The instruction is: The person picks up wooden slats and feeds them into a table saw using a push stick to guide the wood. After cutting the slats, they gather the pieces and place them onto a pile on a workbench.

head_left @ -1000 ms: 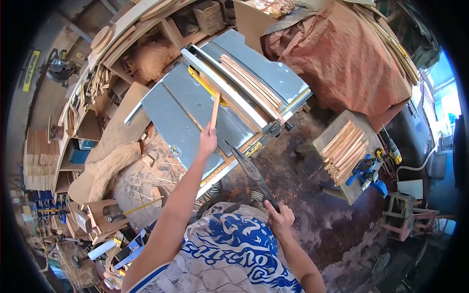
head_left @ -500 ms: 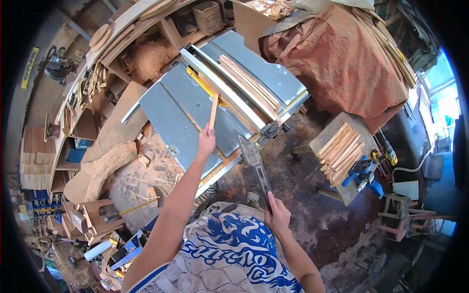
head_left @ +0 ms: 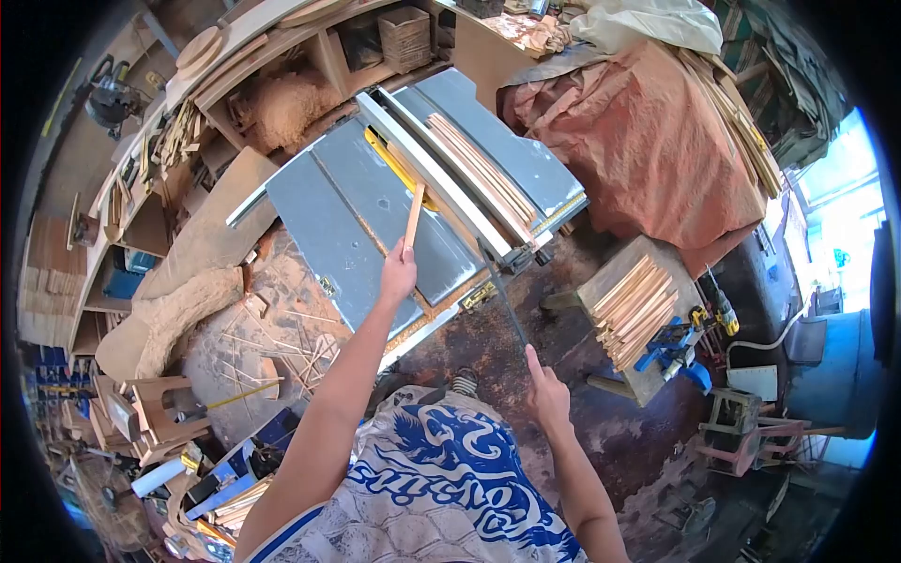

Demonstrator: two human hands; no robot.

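Observation:
My left hand [head_left: 398, 274] is closed round the lower end of a thin wooden stick [head_left: 414, 214], over the grey table saw [head_left: 328, 202]. The stick's far end reaches the yellow throat plate [head_left: 383, 158] beside the pale rip fence [head_left: 441, 174]. In my right hand [head_left: 548, 394] is a dark push stick [head_left: 505, 298], gripped at its near end and seen almost edge-on. Its far tip overlaps the saw's front edge near the end of the fence. Several thin wood strips [head_left: 481, 169] lie on the table beyond the fence.
A stool [head_left: 648, 375] at right bears a pile of cut strips [head_left: 636, 314] and a blue clamp-like tool [head_left: 671, 352]. A reddish-brown tarp [head_left: 638, 141] covers a heap behind it. Offcuts and sawdust [head_left: 267, 328] litter the floor left of the saw.
The push stick has turned from showing its broad face to nearly edge-on, and my right hand has shifted slightly right. My left hand still holds the stick in nearly the same place.

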